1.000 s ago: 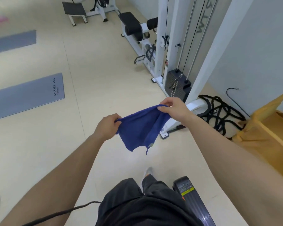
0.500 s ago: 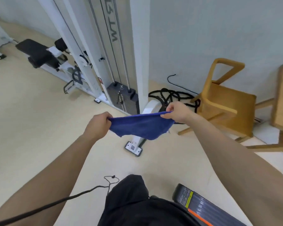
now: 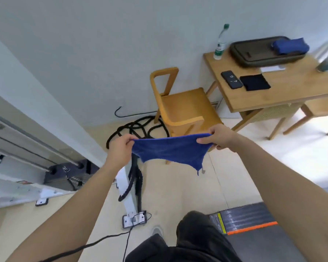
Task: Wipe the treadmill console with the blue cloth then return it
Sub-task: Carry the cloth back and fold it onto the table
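blue cloth (image 3: pixel 170 150) hangs stretched between both hands out in front of the person, in the air above the pale floor and in front of a wooden chair (image 3: pixel 184 108). left hand (image 3: pixel 119 148) has its fingers curled round one top corner, bunching the fabric into the fist. right hand (image 3: pixel 219 137) pinches the other top corner between thumb and fingertips. the upper edge is pulled nearly taut, and the rest droops to a point on the right side.

behind the chair a thick black rope (image 3: pixel 136 127) lies coiled on the floor by the wall. to the right stands a wooden surface (image 3: pixel 292 87) carrying a plastic bottle (image 3: pixel 220 44), a dark phone (image 3: pixel 232 79), a folded black cloth (image 3: pixel 255 82) just beside the phone, and a dark case (image 3: pixel 263 52) with a blue bundle (image 3: pixel 290 45) resting on top. a white weight machine (image 3: pixel 64 173) fills the left side. the end of the treadmill (image 3: pixel 254 224), with an orange stripe, shows at the lower right, near the person's legs.
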`<state>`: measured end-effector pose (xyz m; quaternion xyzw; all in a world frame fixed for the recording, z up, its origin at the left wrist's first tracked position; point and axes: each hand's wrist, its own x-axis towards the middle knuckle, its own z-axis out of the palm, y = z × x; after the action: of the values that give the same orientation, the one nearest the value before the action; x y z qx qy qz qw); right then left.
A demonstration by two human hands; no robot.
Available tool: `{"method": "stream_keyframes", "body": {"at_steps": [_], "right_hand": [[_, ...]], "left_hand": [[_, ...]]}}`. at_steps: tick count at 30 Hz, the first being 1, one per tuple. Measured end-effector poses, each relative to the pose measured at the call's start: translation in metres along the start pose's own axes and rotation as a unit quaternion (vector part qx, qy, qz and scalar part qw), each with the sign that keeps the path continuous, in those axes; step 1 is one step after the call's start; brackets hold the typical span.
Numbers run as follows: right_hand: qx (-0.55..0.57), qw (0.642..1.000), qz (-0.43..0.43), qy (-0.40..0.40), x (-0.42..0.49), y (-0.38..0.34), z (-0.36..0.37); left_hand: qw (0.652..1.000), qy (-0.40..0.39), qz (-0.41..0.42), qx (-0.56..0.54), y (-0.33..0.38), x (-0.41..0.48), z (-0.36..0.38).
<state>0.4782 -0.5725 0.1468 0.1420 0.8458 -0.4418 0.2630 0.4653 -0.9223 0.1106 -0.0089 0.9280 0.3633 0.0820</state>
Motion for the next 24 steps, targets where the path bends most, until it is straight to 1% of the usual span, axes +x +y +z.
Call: {"method": "stream_keyframes", "body": {"at_steps": [2, 4, 7, 9, 11, 13, 18, 20, 24], "right_hand": [[0.129, 0.991, 0.017, -0.013, -0.009, 0.012, -0.02], [0.229, 0.973, 0.032, -0.002, -0.014, 0.023, -0.038], [0.327, 0.944, 0.04, 0.009, -0.014, 0.041, -0.062], [0.367, 0.929, 0.04, 0.021, -0.011, 0.055, -0.08], [0.397, 0.916, 0.029, 0.045, -0.006, 0.069, -0.098], [0.417, 0.904, 0.012, 0.094, -0.001, 0.082, -0.115], [0.428, 0.874, -0.032, 0.226, 0.004, 0.109, -0.16], [0.423, 0.859, -0.046, 0.283, 0.006, 0.125, -0.186], [0.389, 0.858, -0.059, 0.331, 0.01, 0.15, -0.228]], "left_hand": [[0.996, -0.075, -0.002, -0.057, 0.03, 0.033, 0.018], [0.978, -0.158, -0.029, -0.136, 0.07, 0.059, 0.043], [0.932, -0.242, -0.098, -0.251, 0.14, 0.083, 0.088], [0.906, -0.278, -0.131, -0.291, 0.184, 0.096, 0.12], [0.887, -0.319, -0.148, -0.3, 0.225, 0.107, 0.152], [0.872, -0.357, -0.146, -0.3, 0.263, 0.114, 0.181], [0.853, -0.423, -0.104, -0.289, 0.348, 0.126, 0.238], [0.847, -0.436, -0.104, -0.287, 0.382, 0.135, 0.261], [0.83, -0.463, -0.122, -0.288, 0.431, 0.152, 0.294]]}}
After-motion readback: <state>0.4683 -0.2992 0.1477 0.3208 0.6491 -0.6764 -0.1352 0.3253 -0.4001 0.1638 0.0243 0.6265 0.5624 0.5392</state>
